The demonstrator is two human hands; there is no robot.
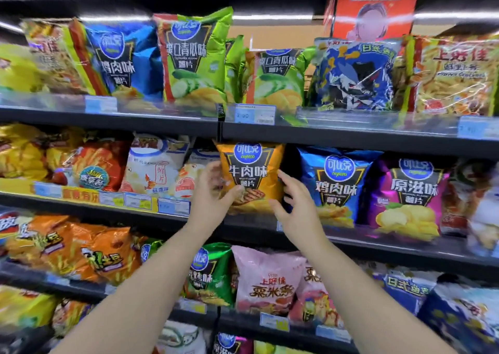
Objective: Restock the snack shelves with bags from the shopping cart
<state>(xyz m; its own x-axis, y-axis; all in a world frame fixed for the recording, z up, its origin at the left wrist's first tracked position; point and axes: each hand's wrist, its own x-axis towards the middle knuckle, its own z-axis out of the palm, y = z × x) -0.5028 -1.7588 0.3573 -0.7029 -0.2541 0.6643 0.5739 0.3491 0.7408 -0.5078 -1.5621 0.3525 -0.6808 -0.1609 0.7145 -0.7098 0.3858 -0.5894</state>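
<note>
The left hand [213,191] pinches the left edge of the orange chip bag [252,170], which stands upright on the middle shelf [391,245] beside a blue bag [337,188], while the right hand [297,207] rests loosely spread fingers against its right edge.

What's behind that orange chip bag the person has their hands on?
Only dark shadow shows beside the orange chip bag, toward the blue chip bag. Whatever stands directly behind it is covered by the bag itself.

orange bag [251,175] base hidden, price labels [255,114] blurred
</note>
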